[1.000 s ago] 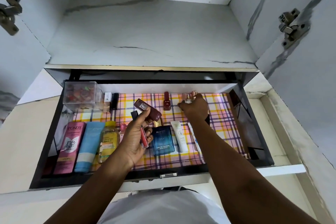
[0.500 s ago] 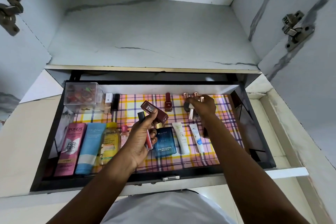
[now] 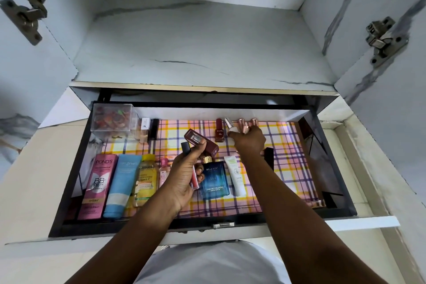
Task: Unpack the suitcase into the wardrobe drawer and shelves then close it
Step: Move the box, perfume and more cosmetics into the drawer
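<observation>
Right hand (image 3: pixel 247 139) pinching rose-gold-capped bottles (image 3: pixel 247 123), maybe three; could topple nail polish (image 3: pixel 219 130); left hand (image 3: pixel 184 173) clutching overfull lipstick tubes (image 3: pixel 200 143); slip risk.

We record even, soft daylight over the wardrobe interior, cool grey-blue in tone. The plaid liner (image 3: pixel 285 157) of the drawer (image 3: pixel 69 191) is the brightest area, with mild glare along the drawer's glossy black walls. Shadow pools under the shelf (image 3: pixel 202 53) lip. Wide-angle bending bows the edges; the hinges (image 3: pixel 385 39) and corners look stretched. Focus is fair, labels legible, periphery softer.
</observation>
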